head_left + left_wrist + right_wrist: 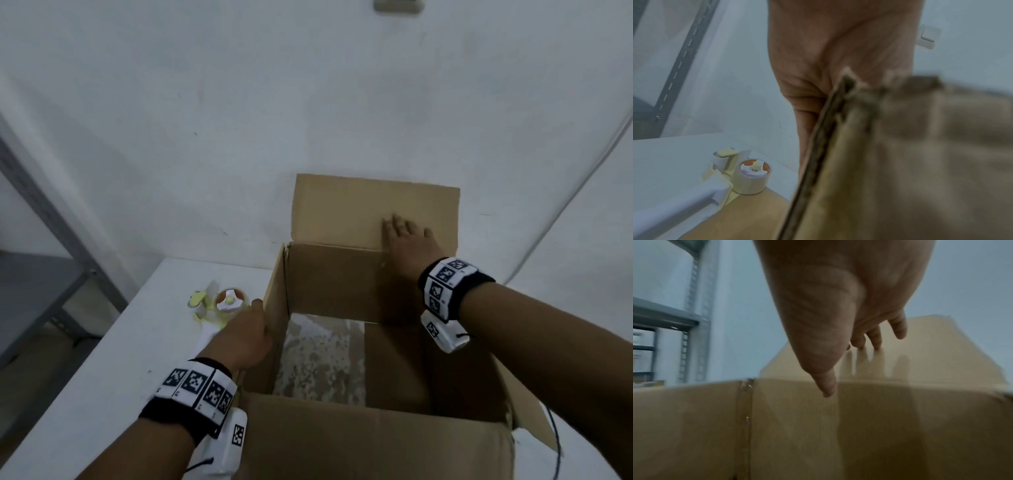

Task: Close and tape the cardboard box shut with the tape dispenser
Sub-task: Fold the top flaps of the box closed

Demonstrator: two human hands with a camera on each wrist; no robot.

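While the cardboard box stands open on the white table, the right hand lies flat with fingers spread on the twelve-o'clock flap; the left hand grips the nine-o'clock wall, with the tape dispenser lying just beyond it.

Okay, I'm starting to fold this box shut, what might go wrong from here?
The far flap stands upright with only your right hand flat against it; it may spring back. The tape dispenser lies close beside the box's left wall, where your left hand grips, so shifting the box could knock it.
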